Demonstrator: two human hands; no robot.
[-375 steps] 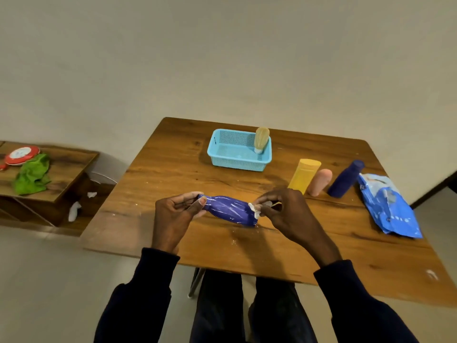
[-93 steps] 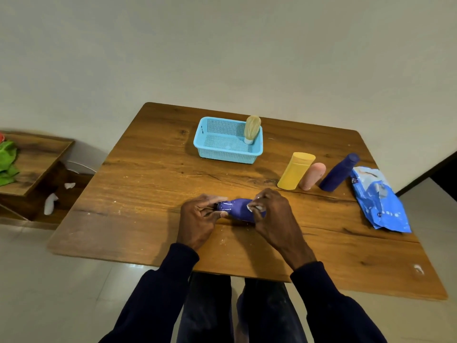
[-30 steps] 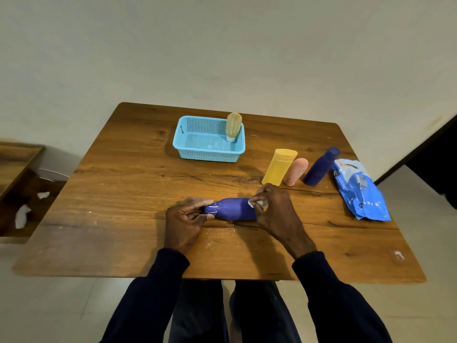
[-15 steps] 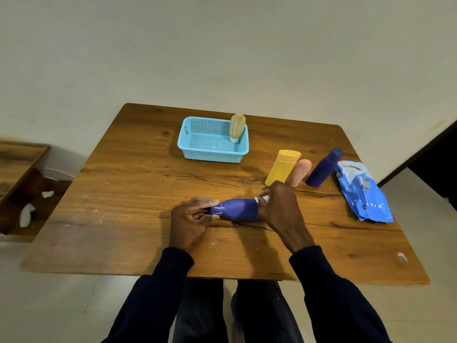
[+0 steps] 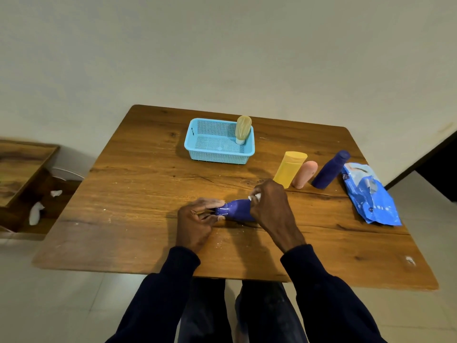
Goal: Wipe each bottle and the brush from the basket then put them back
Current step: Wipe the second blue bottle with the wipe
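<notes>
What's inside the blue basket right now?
Only the brush, standing upright in the far right corner of the basket. The near wall hides a strip of its floor.

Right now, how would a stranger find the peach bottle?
On the wooden table, look right of the blue basket at three standing bottles. The peach bottle is the middle one, between the yellow bottle and the dark blue bottle; it is the shortest.

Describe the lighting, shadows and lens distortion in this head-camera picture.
Head view: soft, even indoor light, no hard glare; faint shadows fall left of the blue basket and beside the left hand and right hand at the purple bottle; wide-angle bend tilts the yellow bottle and dark blue bottle rightward; the low shelf looks soft.
</notes>
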